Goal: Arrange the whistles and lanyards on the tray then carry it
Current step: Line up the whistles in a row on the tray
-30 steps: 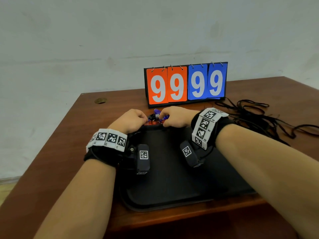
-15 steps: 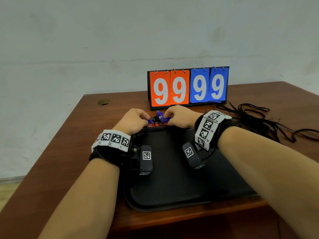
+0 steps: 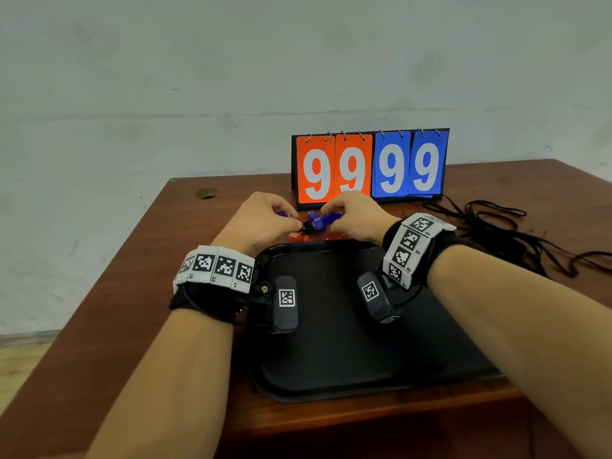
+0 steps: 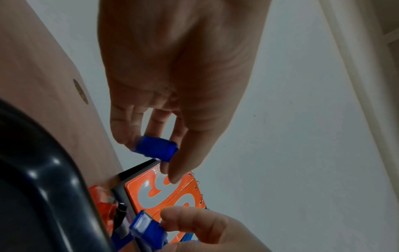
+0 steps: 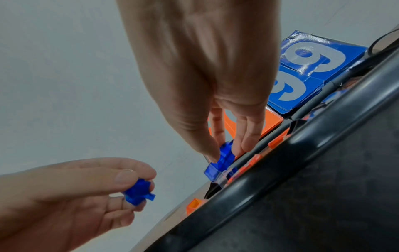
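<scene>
Both hands pinching translucent blue plastic whistles, left hand (image 3: 261, 220) one, right hand (image 3: 352, 213) another, beyond glossy black tray (image 3: 331, 359)

Bare room (wooden desk (image 3: 99, 309); scoreboard (image 3: 371, 167))

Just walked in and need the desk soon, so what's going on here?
A person is sorting whistles at the far edge of a black tray on the desk. The left hand pinches one blue whistle; the right hand pinches another. Orange whistles lie on the desk just beyond the tray's rim. The lanyards lie tangled to the right, near the scoreboard. Nothing sits on the visible part of the tray.
</scene>
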A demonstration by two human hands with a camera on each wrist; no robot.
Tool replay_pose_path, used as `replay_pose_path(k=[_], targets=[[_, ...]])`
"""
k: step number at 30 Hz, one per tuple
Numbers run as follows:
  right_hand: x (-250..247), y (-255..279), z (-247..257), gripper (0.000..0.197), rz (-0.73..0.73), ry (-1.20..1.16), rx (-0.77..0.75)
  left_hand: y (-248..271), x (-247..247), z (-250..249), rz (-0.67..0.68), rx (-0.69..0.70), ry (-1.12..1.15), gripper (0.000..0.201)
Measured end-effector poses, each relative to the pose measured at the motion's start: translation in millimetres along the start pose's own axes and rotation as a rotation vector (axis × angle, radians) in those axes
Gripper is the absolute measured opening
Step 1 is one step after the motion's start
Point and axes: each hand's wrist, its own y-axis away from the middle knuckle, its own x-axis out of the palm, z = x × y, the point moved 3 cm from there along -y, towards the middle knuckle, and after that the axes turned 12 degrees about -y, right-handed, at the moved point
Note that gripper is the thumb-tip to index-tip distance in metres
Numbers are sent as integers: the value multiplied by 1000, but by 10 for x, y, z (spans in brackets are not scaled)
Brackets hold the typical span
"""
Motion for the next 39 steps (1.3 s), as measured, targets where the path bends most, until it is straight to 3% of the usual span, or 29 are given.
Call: replay_pose_path(k=[11,17,24,35,39], targets=[[-26,223,158,39,38,-395,-13,131,11,-6,73,21,-35,14],[-20,270,198,37,47,-477,38,159,75,-21,140,-12,33,16],[2,260,154,40,67,-439,42,189,83,-108,169,10,158,18],[-3,263,92,27,61,-412,57,232,33,-117,225,-9,182,23],[-18,271,49,24,99,-342,124,216,-14,-76,176,8,5,21]])
